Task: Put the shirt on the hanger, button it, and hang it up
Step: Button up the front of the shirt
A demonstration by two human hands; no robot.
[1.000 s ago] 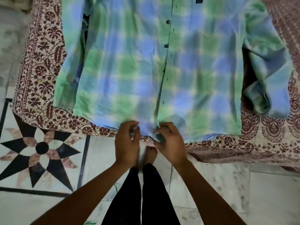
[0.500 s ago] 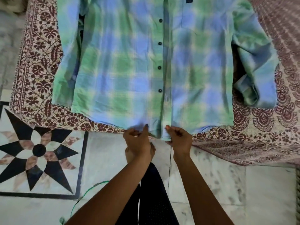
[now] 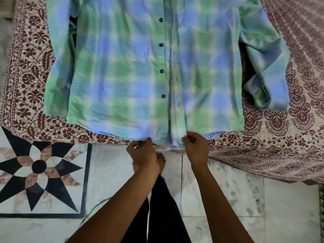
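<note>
- I see the shirt [image 3: 122, 71], a blue and green check, lying flat and front-up on a bedspread [image 3: 29, 71] printed with dark red flowers, its hem at the near edge of the bed.
- My left hand [image 3: 142, 153] is at the hem of the button-side panel, fingers curled together and nipping the lower edge of the cloth (the fingertips are partly tucked under the fabric, so I can't tell exactly how many grip).
- My right hand [image 3: 196, 148] is at the hem just beside it, thumb and forefinger pinching the bottom of the placket [image 3: 177, 134], the other fingers folded in.
- The two hands are near each other but apart, with the placket's lower end between them.
- Four dark buttons [image 3: 161, 44] show in a line up the left panel; the placket lies beside them, not over them, so the front looks unfastened there.
- The right sleeve [image 3: 264, 72] is folded back on itself beside the body; the left sleeve [image 3: 56, 67] lies straight along the other side.
- Below the bed is a marble floor [image 3: 228, 199] with a black star inlay [image 3: 38, 166], and my dark trouser legs [image 3: 164, 216] and bare feet show between my forearms.
</note>
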